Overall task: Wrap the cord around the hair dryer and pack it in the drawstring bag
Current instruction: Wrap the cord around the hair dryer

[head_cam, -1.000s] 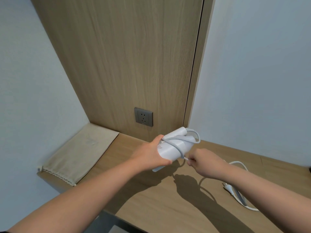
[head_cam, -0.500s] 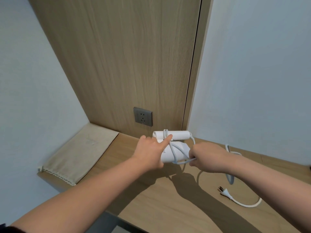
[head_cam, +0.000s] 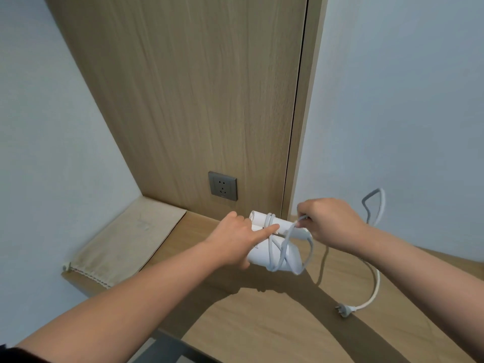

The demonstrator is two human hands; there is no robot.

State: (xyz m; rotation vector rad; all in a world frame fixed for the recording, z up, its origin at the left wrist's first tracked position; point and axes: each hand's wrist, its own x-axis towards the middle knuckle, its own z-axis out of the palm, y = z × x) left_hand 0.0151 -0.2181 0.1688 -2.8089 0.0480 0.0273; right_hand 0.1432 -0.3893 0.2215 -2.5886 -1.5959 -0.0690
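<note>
We see the left fingers [head_cam: 271, 228] closed around a white hair dryer [head_cam: 262, 255]. The index finger lies straight across the top and presses on turns of cord [head_cam: 284, 244], while the thumb and other fingers clasp the body. We take that finger to be a clamp, so the wound turns cannot slip.

The right fingers [head_cam: 307, 214] are curled and pinch the cord just beside the dryer's right end, lifting a stretch of it taut. We read this as the start of another turn.

The left hand [head_cam: 233, 239] and right hand [head_cam: 330, 221] have the dryer between them, raised above the wooden tabletop [head_cam: 275, 323], judging by the shadow beneath. Held clear like this, the cord has room to pass underneath.

Several loops cross the dryer's body. The rest of the cord rises in a loop beyond the right hand, then trails down to the tabletop. It ends in a plug [head_cam: 343, 310] lying well apart from the dryer, so by our judgement the wrapping is only partly done.

A beige drawstring bag [head_cam: 125, 242] lies flat at the far left of the tabletop, against the wall, ready for packing. A grey socket [head_cam: 222, 186], with nothing plugged in, sits in the wood panel [head_cam: 183, 100] behind the dryer.
</note>
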